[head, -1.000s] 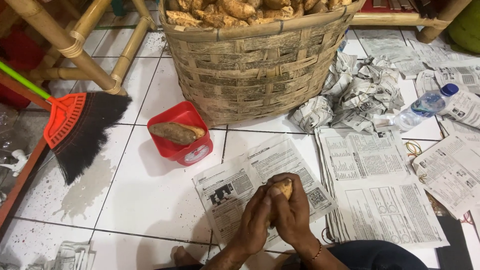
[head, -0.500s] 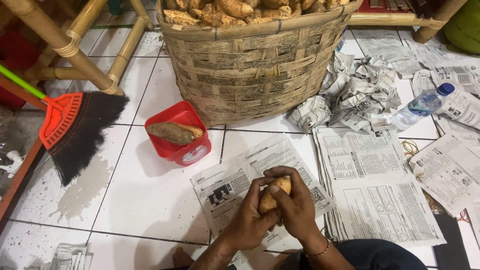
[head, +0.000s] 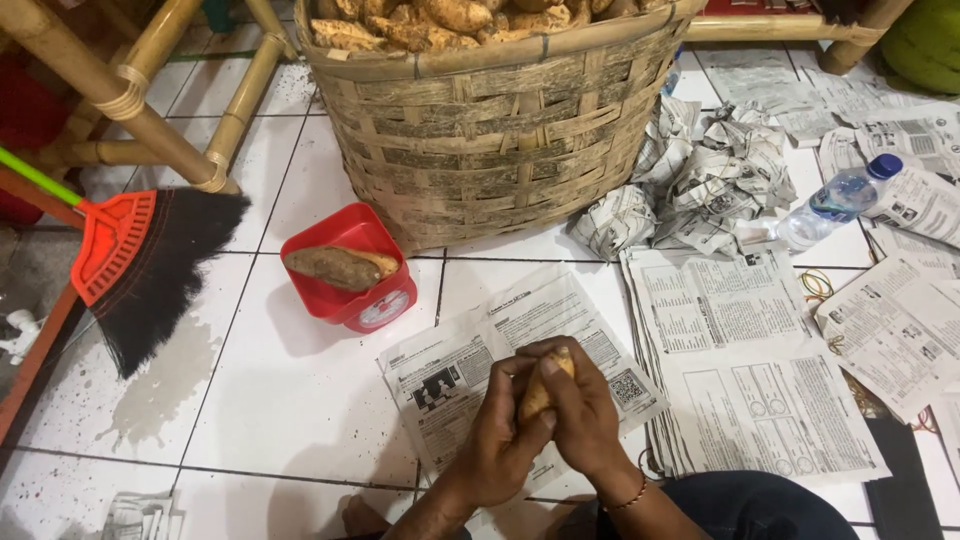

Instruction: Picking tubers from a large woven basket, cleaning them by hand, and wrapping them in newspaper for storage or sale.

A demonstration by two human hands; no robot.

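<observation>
Far left: a broom (head: pixel 150 260) with orange head and black bristles is laid on the white tiled floor (head: pixel 270 420), beside bamboo furniture legs (head: pixel 140 100). Next, a small red kitchen scale (head: pixel 350 270) is seen with one brown tuber (head: pixel 335 267) lying across its tray.

Centre: a sweet potato (head: pixel 537 395) is held upright over a flat newspaper sheet (head: pixel 450 375), low in the frame, in front of the woven bamboo basket (head: pixel 490 140) piled with more tubers. The left hand (head: pixel 503 440) is wrapped around its lower half; the right hand (head: pixel 580 410) is clamped over its upper side, thumb near the tip. Both are closed firmly on it.

Handling, as judged: firm, rigid, moderately light; skin dry and rough, so slip is unlikely. Best gripped round the thick middle, since tapered ends may snap.

Right: crumpled newspaper (head: pixel 700 180), a plastic water bottle (head: pixel 835 200) with blue cap, and a stack of flat sheets (head: pixel 750 360) are seen.

Most of the sweet potato is covered by fingers; its full length cannot be made out. The scale dial is too small to read.
</observation>
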